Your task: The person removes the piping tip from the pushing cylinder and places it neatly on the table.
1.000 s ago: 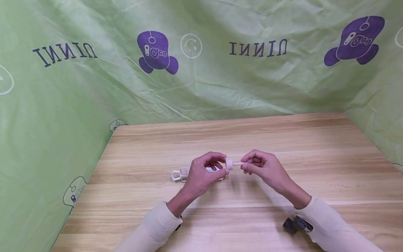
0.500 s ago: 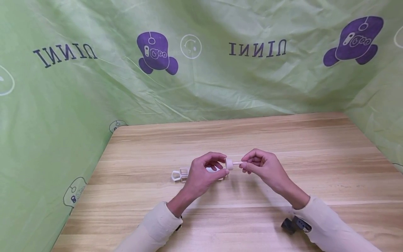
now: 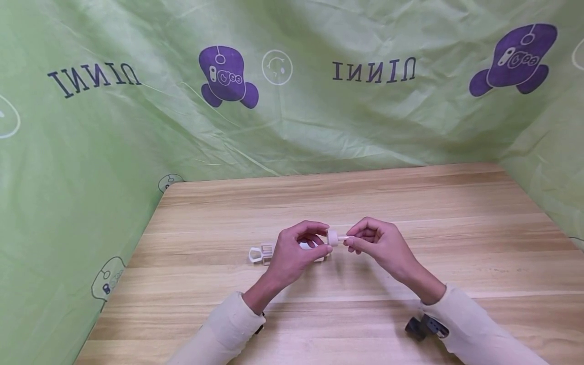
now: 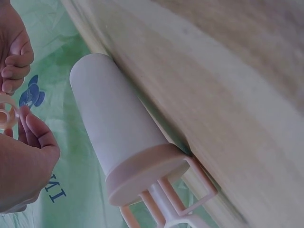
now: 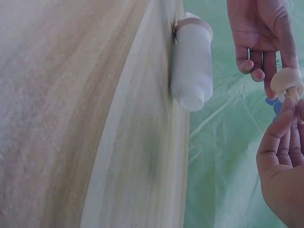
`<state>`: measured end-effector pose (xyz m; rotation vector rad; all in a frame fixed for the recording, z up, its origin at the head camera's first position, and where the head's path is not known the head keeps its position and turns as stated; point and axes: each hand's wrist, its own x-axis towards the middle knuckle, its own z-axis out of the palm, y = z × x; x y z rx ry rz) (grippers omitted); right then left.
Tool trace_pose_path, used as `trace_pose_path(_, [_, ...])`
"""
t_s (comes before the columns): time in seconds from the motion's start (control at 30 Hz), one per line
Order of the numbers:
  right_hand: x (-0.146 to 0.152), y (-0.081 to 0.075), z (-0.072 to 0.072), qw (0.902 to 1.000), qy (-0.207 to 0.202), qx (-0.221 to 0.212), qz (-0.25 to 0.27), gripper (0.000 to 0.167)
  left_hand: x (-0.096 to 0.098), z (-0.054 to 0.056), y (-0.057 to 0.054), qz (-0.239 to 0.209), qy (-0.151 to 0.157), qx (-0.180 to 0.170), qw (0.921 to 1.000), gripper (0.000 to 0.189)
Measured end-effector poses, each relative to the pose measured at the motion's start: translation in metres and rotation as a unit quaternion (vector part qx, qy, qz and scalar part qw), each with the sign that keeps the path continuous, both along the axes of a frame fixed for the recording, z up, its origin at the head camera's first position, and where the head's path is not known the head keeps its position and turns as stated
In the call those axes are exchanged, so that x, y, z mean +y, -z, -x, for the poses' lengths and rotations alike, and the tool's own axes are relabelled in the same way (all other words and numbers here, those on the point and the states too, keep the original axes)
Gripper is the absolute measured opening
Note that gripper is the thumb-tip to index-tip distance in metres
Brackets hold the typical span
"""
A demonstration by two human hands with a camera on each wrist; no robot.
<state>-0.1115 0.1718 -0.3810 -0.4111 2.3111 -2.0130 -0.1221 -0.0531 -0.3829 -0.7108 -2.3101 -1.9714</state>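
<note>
My left hand (image 3: 294, 251) grips a small, pale pink round cap (image 3: 332, 238) by its rim between thumb and fingers. A thin pale stick (image 3: 343, 238) sticks out of the cap's right side, and my right hand (image 3: 380, 247) pinches it near the cap. The left wrist view shows the cap's hollow, ringed end (image 4: 5, 114). Behind my left hand, a white cylindrical bottle (image 4: 121, 114) lies on its side on the table, partly hidden in the head view. It has a pink base (image 4: 147, 171) and an open frame with a loop (image 3: 255, 254) at its left end.
The wood-grain table (image 3: 410, 197) carries the bottle below the raised hands. A green printed cloth (image 3: 301, 126) hangs behind the table and along both its sides. A dark wrist camera (image 3: 424, 327) sits at the right sleeve.
My right hand has slid slightly left along the stick, closer to the cap, so less of the stick shows. The left hand and the bottle have stayed in place.
</note>
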Motion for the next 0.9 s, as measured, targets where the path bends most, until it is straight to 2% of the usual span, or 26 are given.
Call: trace_pose_path(0.9, [-0.0059,-0.0034,-0.0011,0.9998,-0.015,0.014,0.005,0.014,0.0019,-0.0049,-0.0021,0.001,-0.018,-0.009,0.9998,0.034])
